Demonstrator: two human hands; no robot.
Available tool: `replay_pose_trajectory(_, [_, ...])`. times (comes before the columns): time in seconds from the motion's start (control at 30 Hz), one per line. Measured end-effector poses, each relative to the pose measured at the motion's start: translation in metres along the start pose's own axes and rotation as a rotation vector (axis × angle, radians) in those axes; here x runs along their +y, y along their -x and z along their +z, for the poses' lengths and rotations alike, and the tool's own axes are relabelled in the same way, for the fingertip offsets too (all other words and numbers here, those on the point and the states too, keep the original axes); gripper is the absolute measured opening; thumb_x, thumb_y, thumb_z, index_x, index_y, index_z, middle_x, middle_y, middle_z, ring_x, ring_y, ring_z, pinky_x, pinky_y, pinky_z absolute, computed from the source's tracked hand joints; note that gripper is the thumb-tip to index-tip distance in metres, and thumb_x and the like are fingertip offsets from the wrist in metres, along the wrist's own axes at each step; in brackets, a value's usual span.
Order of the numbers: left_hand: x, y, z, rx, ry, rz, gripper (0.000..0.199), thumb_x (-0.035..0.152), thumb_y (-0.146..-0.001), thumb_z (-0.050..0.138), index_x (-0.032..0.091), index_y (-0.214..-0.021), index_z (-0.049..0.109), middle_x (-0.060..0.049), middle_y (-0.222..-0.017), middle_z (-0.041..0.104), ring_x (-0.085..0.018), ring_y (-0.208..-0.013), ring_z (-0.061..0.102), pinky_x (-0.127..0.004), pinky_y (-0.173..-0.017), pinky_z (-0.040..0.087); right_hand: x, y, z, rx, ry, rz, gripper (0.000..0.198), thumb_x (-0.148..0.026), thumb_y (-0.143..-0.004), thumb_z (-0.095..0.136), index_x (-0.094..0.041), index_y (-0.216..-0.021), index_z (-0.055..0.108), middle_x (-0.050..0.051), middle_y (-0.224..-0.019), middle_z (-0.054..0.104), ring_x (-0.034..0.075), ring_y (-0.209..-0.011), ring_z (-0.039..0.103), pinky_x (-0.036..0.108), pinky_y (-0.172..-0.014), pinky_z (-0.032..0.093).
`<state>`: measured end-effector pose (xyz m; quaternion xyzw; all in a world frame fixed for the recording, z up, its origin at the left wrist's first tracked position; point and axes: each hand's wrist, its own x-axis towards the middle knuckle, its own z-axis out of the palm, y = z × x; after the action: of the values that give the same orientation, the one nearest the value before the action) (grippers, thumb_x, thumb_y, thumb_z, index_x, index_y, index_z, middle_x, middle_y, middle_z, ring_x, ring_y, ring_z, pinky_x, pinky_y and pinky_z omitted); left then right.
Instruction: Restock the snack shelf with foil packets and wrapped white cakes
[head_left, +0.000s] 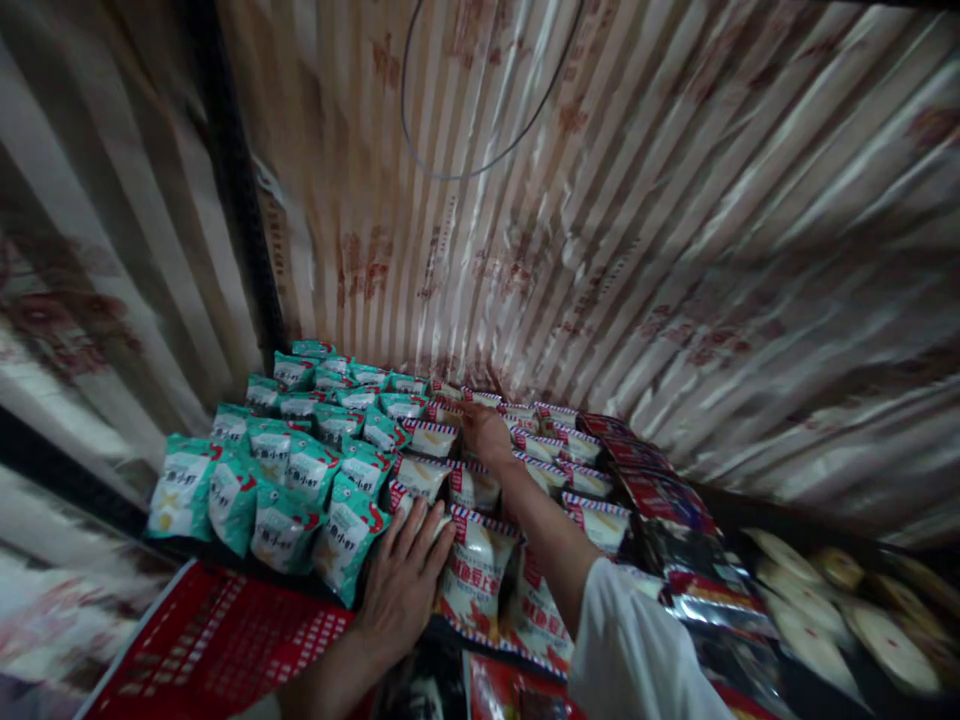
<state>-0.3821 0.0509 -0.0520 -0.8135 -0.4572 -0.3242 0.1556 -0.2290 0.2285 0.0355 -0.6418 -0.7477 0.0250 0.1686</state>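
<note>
My left hand (405, 575) lies with its fingers stretched out over the front of a white snack packet (403, 498) with a red-and-blue striped edge. Forward of it, my right hand (486, 432) reaches in among the back rows of the same white snack packets (429, 438). Its fingertips are at a packet near the back; their grip is mostly hidden. To the left stand rows of teal-and-white snack packets (285, 450). Larger-looking white packets with red print (474, 570) stand in the front row below my right forearm.
A red perforated basket (225, 640) is at the lower left. Dark red packets (660, 490) and silvery-black packs (712, 580) lie to the right, then pale round items (892, 640). Pleated printed sheeting (510, 250) hangs behind, with a dark post (232, 170) and a looped cable (450, 178).
</note>
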Motion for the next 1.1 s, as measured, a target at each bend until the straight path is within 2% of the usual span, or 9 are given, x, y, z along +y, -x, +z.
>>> replay_pose_trajectory(0.17, [0.0, 0.002, 0.004, 0.001, -0.013, 0.005, 0.047, 0.025, -0.087, 0.045, 0.021, -0.134, 0.045, -0.004, -0.145, 0.04, -0.026, -0.136, 0.028, -0.042, -0.112, 0.018, -0.002, -0.009, -0.001, -0.144, 0.084, -0.097, 0.038, -0.026, -0.092, 0.04, -0.029, -0.129, 0.052, 0.006, -0.115, 0.066, 0.019, -0.1, 0.063, 0.026, -0.083, 0.047])
replay_pose_trajectory(0.3, [0.0, 0.002, 0.005, -0.006, -0.017, -0.001, 0.046, 0.027, -0.088, 0.045, 0.021, -0.133, 0.046, -0.004, -0.144, 0.04, -0.026, -0.136, 0.028, -0.043, -0.113, 0.017, -0.002, -0.016, 0.003, -0.197, 0.125, -0.073, 0.039, -0.033, -0.093, 0.04, -0.03, -0.13, 0.05, 0.006, -0.11, 0.068, 0.02, -0.095, 0.065, 0.026, -0.076, 0.048])
replay_pose_trajectory(0.57, [0.0, -0.001, 0.003, 0.002, -0.008, -0.007, 0.045, 0.028, -0.089, 0.042, 0.02, -0.133, 0.047, -0.005, -0.142, 0.043, -0.025, -0.135, 0.03, -0.041, -0.113, 0.015, -0.003, -0.018, 0.008, -0.112, 0.007, -0.06, 0.036, -0.027, -0.091, 0.047, -0.028, -0.125, 0.056, 0.003, -0.113, 0.067, 0.018, -0.101, 0.063, 0.026, -0.086, 0.046])
replay_pose_trajectory(0.7, [0.001, 0.0, 0.004, 0.012, 0.003, -0.019, 0.044, 0.026, -0.09, 0.041, 0.02, -0.133, 0.048, -0.005, -0.142, 0.044, -0.025, -0.135, 0.031, -0.042, -0.113, 0.015, 0.001, -0.013, 0.005, -0.117, -0.068, -0.052, 0.036, -0.027, -0.091, 0.047, -0.028, -0.125, 0.056, 0.003, -0.113, 0.068, 0.019, -0.101, 0.063, 0.027, -0.085, 0.047])
replay_pose_trajectory(0.87, [0.002, 0.0, 0.0, 0.001, 0.01, -0.025, 0.043, 0.026, -0.09, 0.041, 0.02, -0.132, 0.049, -0.006, -0.142, 0.044, -0.025, -0.135, 0.031, -0.042, -0.112, 0.019, 0.02, 0.001, -0.002, -0.052, -0.156, -0.082, 0.035, -0.018, -0.089, 0.045, -0.021, -0.122, 0.058, 0.005, -0.114, 0.067, 0.018, -0.102, 0.063, 0.025, -0.086, 0.047])
replay_pose_trajectory(1.1, [0.002, 0.002, -0.008, 0.006, 0.037, -0.024, 0.045, 0.027, -0.087, 0.047, 0.025, -0.132, 0.049, -0.008, -0.143, 0.042, -0.029, -0.136, 0.028, -0.045, -0.111, 0.02, 0.051, 0.035, -0.029, -0.028, -0.021, -0.016, 0.029, -0.02, -0.087, 0.046, -0.022, -0.107, 0.066, 0.005, -0.099, 0.072, 0.018, -0.09, 0.067, 0.025, -0.078, 0.049])
